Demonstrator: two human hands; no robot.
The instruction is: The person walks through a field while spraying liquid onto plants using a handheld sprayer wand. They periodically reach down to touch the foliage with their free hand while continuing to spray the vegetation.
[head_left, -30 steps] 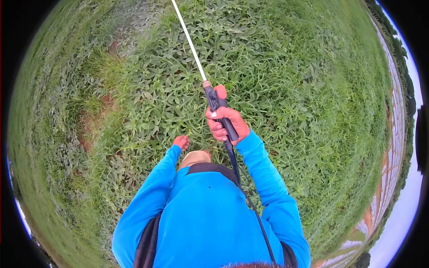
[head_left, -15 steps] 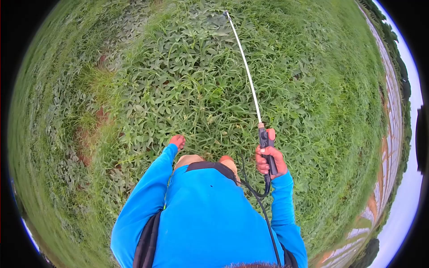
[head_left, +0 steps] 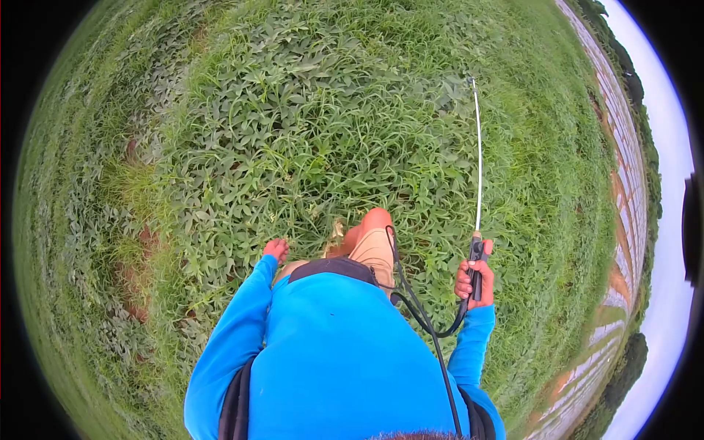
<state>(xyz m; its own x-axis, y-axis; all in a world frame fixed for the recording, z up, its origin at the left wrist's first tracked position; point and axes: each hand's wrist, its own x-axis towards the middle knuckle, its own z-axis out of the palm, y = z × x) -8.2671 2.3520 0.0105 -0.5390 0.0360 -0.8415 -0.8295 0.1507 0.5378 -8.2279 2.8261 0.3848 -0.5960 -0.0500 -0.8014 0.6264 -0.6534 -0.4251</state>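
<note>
The right grip is clenched around a black handle, fingers wrapped over its left side and thumb lying across its upper part. Forward of that grip, a thin white wand runs almost straight ahead, leaning very slightly left toward its tip. A red lever stands out just above the hand. Behind the grip, a black hose loops from the handle's lower end toward the body and passes down the front of the blue shirt.

The right forearm points forward, nearly in line with the wand, its blue sleeve reaching the wrist; the hand is held out well to the side of the torso.

The left grip is well apart from the handle, out over green plants. Its elbow juts outward and the forearm angles forward and inward. Its fingers look curled, but I cannot tell whether they close fully. Between the two grips, a bent bare knee pushes forward, nearer the left-right middle than either hand.
</note>
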